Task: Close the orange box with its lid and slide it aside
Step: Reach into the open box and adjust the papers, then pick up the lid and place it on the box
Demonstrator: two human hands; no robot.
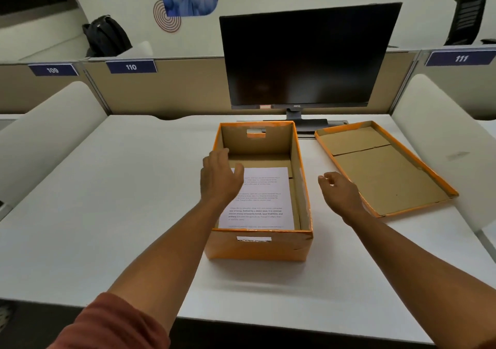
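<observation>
The orange box (257, 246) stands open in the middle of the white desk, with a printed sheet of paper (264, 201) lying flat on its bottom. Its lid (383, 168) lies upside down on the desk to the right of the box, brown inside facing up. My left hand (218, 178) hovers over the box's left wall, fingers apart, holding nothing. Between the box and the lid, my right hand (339, 191) hangs above the desk with loosely curled fingers, also empty.
A dark monitor (303, 56) on its stand sits just behind the box. Beige partition panels run along the back, and padded white dividers (48, 134) close the desk on both sides. The white desk (107, 201) stretches to the left of the box.
</observation>
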